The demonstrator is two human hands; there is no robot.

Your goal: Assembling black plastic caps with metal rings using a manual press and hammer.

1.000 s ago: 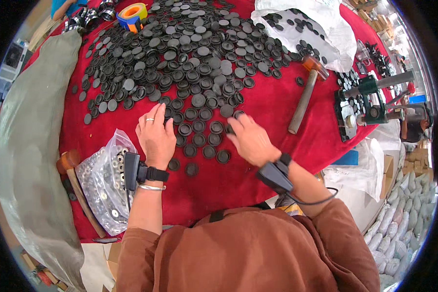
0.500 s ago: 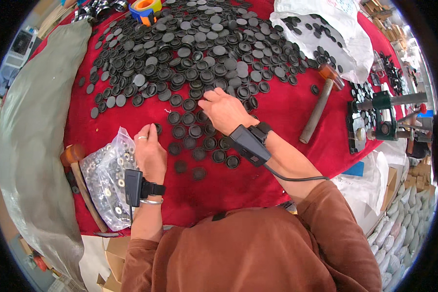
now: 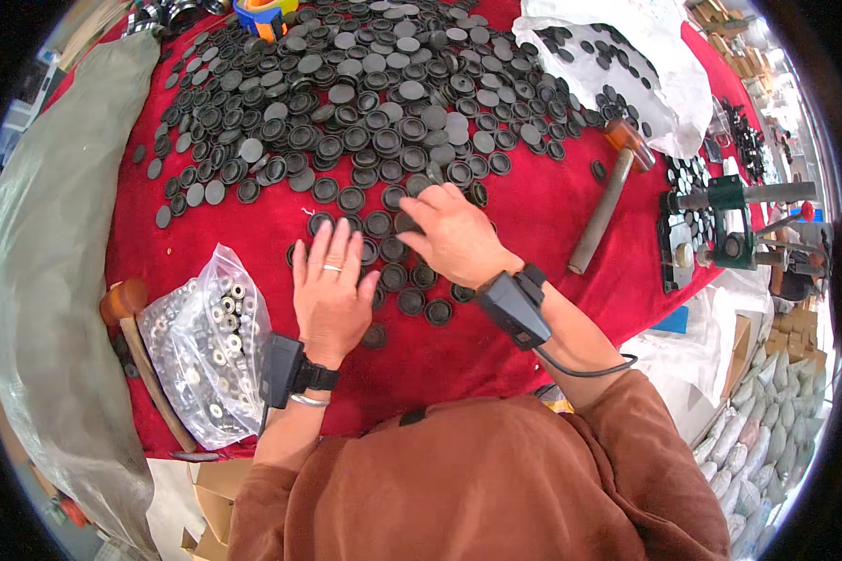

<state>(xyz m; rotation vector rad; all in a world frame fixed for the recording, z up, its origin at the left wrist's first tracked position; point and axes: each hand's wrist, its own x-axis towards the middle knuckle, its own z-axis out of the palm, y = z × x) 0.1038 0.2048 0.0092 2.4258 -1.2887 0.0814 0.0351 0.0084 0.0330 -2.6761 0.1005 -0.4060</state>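
My left hand (image 3: 332, 290) lies nearly flat with its fingers spread, covering several round black plastic caps. At its fingertips sits one such cap (image 3: 319, 223). My right hand (image 3: 454, 236) is bent over the caps to its right, with thumb and index finger apart around a dark cap (image 3: 406, 223); its other fingertips are partly hidden. Between and below the hands, the caps lie in loose rows, hollow side up, such as the cap (image 3: 438, 312). Beyond both hands spreads a large heap of black caps (image 3: 384, 84), some flat side up.
A clear bag of small metal rings (image 3: 206, 346) and a mallet (image 3: 145, 351) lie left on the red cloth (image 3: 496, 374). Another mallet (image 3: 608, 192) and a green hand press (image 3: 728, 220) are at right. A white sack (image 3: 674, 84) holding caps lies far right.
My left hand has moved right and forward from beside the bag onto the cap rows, fingers now spread. My right hand has shifted slightly right and nearer to me.
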